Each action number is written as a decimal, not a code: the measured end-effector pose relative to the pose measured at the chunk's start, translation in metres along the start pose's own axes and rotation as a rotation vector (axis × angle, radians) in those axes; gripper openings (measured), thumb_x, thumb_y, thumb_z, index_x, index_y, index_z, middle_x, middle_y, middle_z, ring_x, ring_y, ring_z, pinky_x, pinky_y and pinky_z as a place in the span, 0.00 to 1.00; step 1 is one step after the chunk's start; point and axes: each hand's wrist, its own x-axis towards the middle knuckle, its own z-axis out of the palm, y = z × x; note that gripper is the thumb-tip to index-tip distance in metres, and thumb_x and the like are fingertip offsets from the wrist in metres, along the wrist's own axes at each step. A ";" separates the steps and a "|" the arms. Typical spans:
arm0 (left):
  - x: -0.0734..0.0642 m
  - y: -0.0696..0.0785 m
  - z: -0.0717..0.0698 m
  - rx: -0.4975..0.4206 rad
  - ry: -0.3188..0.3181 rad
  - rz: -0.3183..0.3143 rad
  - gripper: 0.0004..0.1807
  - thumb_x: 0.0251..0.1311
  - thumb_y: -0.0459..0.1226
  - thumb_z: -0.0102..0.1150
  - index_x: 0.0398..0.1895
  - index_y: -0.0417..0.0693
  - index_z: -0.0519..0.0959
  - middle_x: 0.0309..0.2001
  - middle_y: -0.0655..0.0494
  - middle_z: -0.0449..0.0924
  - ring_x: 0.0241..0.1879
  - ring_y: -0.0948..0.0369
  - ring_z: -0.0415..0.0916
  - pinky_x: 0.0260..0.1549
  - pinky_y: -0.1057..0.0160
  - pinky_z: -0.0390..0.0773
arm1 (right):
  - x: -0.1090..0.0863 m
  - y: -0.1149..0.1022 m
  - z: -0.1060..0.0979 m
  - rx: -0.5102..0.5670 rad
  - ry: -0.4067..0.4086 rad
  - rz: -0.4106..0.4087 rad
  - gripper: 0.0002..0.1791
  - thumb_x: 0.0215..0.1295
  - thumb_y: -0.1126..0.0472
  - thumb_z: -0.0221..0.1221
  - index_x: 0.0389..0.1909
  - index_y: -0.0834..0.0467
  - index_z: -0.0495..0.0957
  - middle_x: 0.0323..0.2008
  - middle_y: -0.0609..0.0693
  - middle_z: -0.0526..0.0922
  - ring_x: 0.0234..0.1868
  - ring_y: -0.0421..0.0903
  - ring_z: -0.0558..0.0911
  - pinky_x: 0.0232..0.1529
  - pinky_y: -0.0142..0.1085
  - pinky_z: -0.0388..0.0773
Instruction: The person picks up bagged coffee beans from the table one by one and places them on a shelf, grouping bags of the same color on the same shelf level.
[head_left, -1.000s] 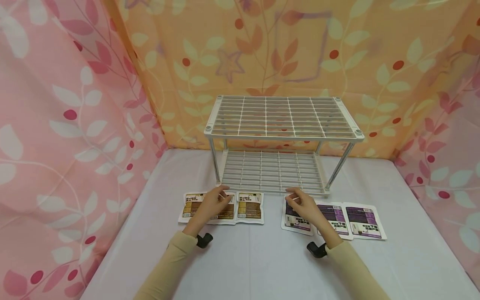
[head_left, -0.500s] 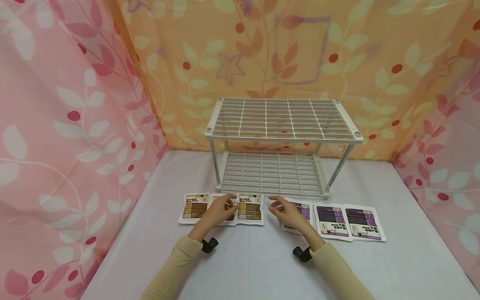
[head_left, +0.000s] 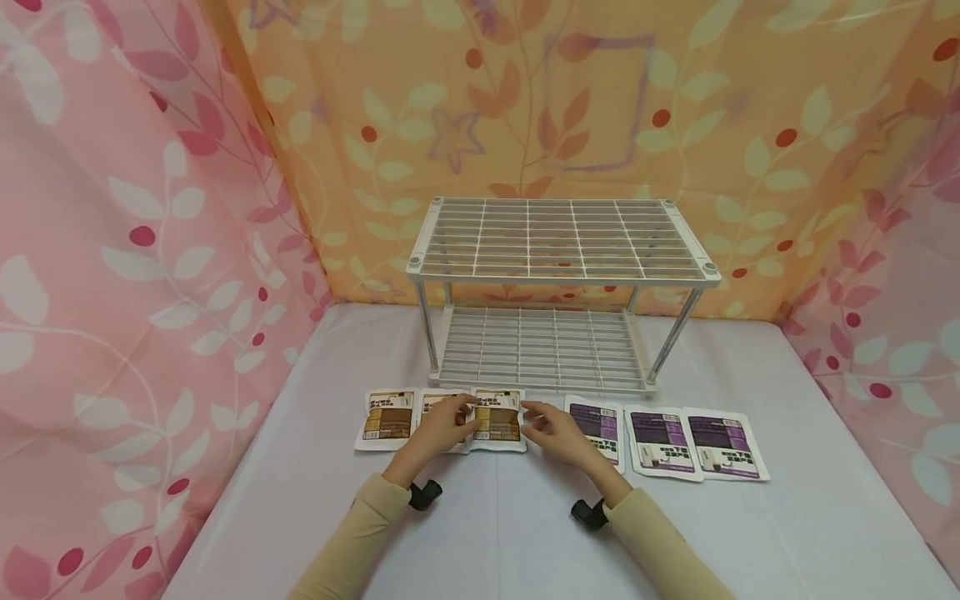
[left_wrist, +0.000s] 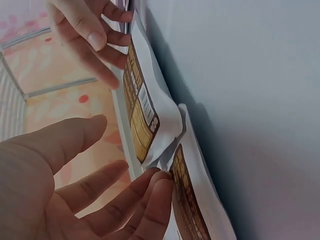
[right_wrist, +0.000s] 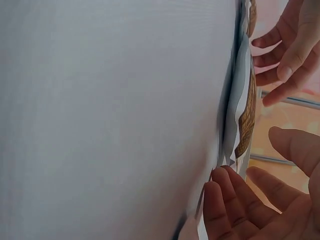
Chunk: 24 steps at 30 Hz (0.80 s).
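Three white-edged brown pouches lie in a row at the left, with printed fronts up. My left hand is over the middle pouch, hiding much of it. Its curved fingertips are at the seam between that pouch and the right-hand brown pouch. On the other side of this same pouch, my right hand has its fingertips by the right edge, thumb apart. Neither hand pinches anything. The leftmost brown pouch lies flat beside the left hand.
Three purple pouches lie in a row at the right, the nearest partly behind the right hand. Behind the pouches stands a two-tier white wire rack with bare shelves. Patterned cloth walls enclose the white table.
The right hand has moved left from the purple pouches to the right-hand brown pouch. The left hand has shifted slightly right and toward the person. The pouches have stayed in place.
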 end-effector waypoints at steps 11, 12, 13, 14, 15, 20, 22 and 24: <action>0.002 0.001 0.005 -0.018 0.007 0.015 0.24 0.56 0.39 0.62 0.55 0.38 0.73 0.43 0.42 0.77 0.28 0.63 0.68 0.25 0.67 0.69 | 0.002 -0.005 0.004 0.000 0.000 -0.003 0.25 0.60 0.61 0.60 0.57 0.67 0.70 0.43 0.61 0.79 0.37 0.48 0.79 0.33 0.30 0.76; 0.001 0.002 0.005 -0.022 0.006 0.019 0.24 0.56 0.39 0.63 0.54 0.38 0.74 0.42 0.43 0.77 0.28 0.63 0.68 0.25 0.67 0.69 | 0.001 -0.005 0.005 0.002 0.002 -0.002 0.25 0.60 0.62 0.60 0.57 0.67 0.70 0.43 0.61 0.79 0.36 0.48 0.79 0.33 0.30 0.76; 0.001 0.002 0.005 -0.026 0.005 0.023 0.23 0.56 0.38 0.63 0.54 0.38 0.74 0.42 0.43 0.77 0.27 0.63 0.68 0.24 0.67 0.69 | 0.000 -0.006 0.005 0.002 0.006 -0.001 0.25 0.59 0.62 0.61 0.57 0.67 0.71 0.42 0.61 0.78 0.36 0.49 0.80 0.33 0.31 0.77; 0.001 0.002 0.006 -0.028 0.001 0.030 0.23 0.55 0.38 0.63 0.54 0.37 0.74 0.41 0.43 0.77 0.27 0.62 0.68 0.23 0.67 0.69 | 0.000 -0.006 0.005 -0.003 0.009 -0.004 0.25 0.59 0.62 0.61 0.57 0.67 0.71 0.42 0.61 0.78 0.36 0.49 0.80 0.33 0.31 0.77; 0.000 0.003 0.006 -0.024 0.000 0.031 0.23 0.55 0.38 0.64 0.54 0.38 0.74 0.40 0.44 0.76 0.28 0.62 0.68 0.23 0.68 0.69 | 0.000 -0.006 0.005 -0.010 0.015 -0.008 0.25 0.58 0.62 0.61 0.56 0.66 0.71 0.42 0.61 0.78 0.36 0.50 0.80 0.33 0.32 0.78; 0.000 0.005 0.009 -0.009 0.014 0.043 0.23 0.53 0.36 0.65 0.53 0.40 0.75 0.38 0.47 0.74 0.32 0.58 0.71 0.26 0.68 0.69 | -0.003 -0.007 0.005 -0.021 0.047 -0.008 0.25 0.56 0.64 0.63 0.54 0.66 0.73 0.43 0.62 0.77 0.35 0.51 0.80 0.33 0.32 0.79; 0.000 0.007 0.010 -0.019 0.027 0.051 0.23 0.52 0.36 0.66 0.52 0.40 0.75 0.39 0.47 0.74 0.32 0.57 0.72 0.26 0.68 0.69 | -0.003 -0.007 0.005 -0.017 0.059 -0.001 0.25 0.55 0.64 0.64 0.54 0.66 0.73 0.43 0.62 0.77 0.35 0.51 0.80 0.32 0.30 0.78; -0.001 0.009 0.011 -0.036 0.036 0.062 0.23 0.52 0.35 0.66 0.52 0.39 0.76 0.39 0.46 0.73 0.32 0.56 0.73 0.26 0.68 0.69 | -0.005 -0.007 0.005 -0.009 0.067 0.011 0.25 0.55 0.63 0.64 0.54 0.66 0.73 0.44 0.62 0.77 0.35 0.50 0.80 0.32 0.29 0.78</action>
